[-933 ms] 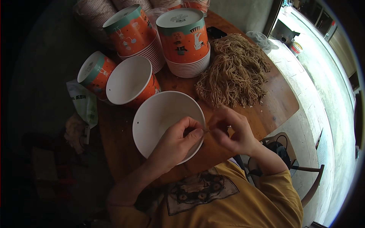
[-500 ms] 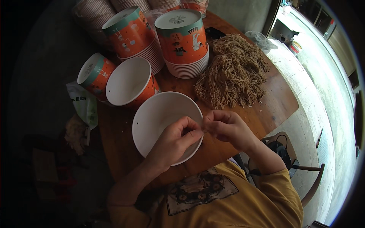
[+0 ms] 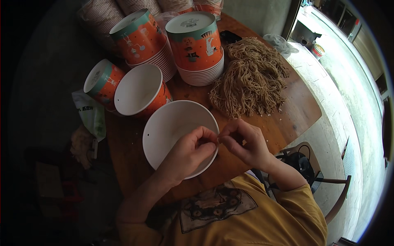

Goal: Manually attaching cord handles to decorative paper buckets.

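A white-lined paper bucket (image 3: 164,131) stands mouth up in front of me, with a small dark hole near its left rim. My left hand (image 3: 192,151) reaches over its mouth, fingers curled and closed at the right rim. There its fingertips meet those of my right hand (image 3: 245,141), whose thumb and forefinger are pinched together just outside the rim. Whatever lies between the fingertips is too small to make out. Beyond my right hand lies a heap of tan cords (image 3: 250,80).
A second open bucket (image 3: 139,88) leans behind the first, beside a tipped orange bucket (image 3: 104,84). Two upside-down bucket stacks, one left (image 3: 137,37) and one right (image 3: 195,45), stand farther back. A clear plastic bag (image 3: 281,43) lies past the cords on the wooden table (image 3: 297,110). A chair (image 3: 338,197) is at right.
My right hand's fingers have shifted slightly, its thumb and forefinger now spreading a wider gap behind the pinch. My left hand and the bucket have hardly moved.
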Tool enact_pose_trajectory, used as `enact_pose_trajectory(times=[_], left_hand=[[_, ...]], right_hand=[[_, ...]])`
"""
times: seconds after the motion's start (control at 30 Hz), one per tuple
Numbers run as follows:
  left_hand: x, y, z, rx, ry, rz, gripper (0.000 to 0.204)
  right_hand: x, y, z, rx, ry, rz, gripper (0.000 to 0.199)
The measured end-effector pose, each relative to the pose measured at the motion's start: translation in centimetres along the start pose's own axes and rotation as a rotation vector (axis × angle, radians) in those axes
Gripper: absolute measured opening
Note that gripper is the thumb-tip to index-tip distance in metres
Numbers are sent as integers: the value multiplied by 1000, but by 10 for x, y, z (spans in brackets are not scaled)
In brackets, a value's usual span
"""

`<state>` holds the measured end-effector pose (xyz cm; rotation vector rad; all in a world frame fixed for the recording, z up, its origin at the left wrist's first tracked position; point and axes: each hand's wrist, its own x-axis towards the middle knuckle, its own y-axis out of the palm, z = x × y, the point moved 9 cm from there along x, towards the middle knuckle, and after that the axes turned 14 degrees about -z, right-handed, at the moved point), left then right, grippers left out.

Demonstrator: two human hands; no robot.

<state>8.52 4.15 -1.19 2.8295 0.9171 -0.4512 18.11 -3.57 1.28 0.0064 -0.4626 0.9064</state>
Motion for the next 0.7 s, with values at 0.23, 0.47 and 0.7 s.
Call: enact_pose_trajectory(times=[0.23, 0.47, 0.7], left_hand=[[-4, -1, -11, 298, 273, -60, 14], [-6, -1, -13, 284, 336, -86, 15], [-8, 6, -15, 282, 188, -48, 16]], right_hand=[[-6, 8, -20, 279, 255, 26, 11], [-13, 11, -29, 422, 482, 41, 14], [-16, 11, -32, 460, 493, 7, 16]])
